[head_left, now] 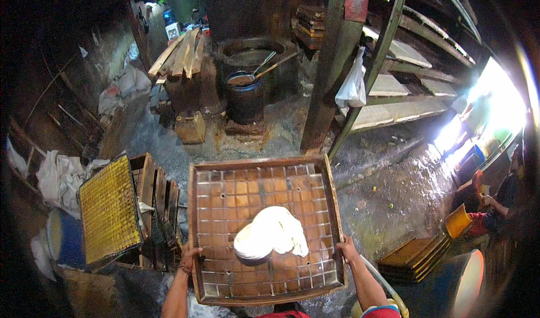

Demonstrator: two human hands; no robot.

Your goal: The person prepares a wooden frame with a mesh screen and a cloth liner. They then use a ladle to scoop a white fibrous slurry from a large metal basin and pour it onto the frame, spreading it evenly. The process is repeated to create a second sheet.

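I hold a square wooden tray [198, 228] in front of me. Its floor is a metal grid over brown squares. A bunched white cloth [271, 232] lies in its middle. My left hand [187, 256] grips the tray's left rim near the front corner. My right hand [347, 249] grips the right rim at about the same height. Both forearms come up from the lower edge.
A yellow gridded tray [109, 210] rests on stacked wooden frames at my left. Ahead stand a dark barrel [245, 98] with ladles, wooden planks [180, 56] and a post with a hanging white bag [351, 87]. Flat trays [413, 255] are stacked at right; a person [495, 205] sits beyond. The floor is wet.
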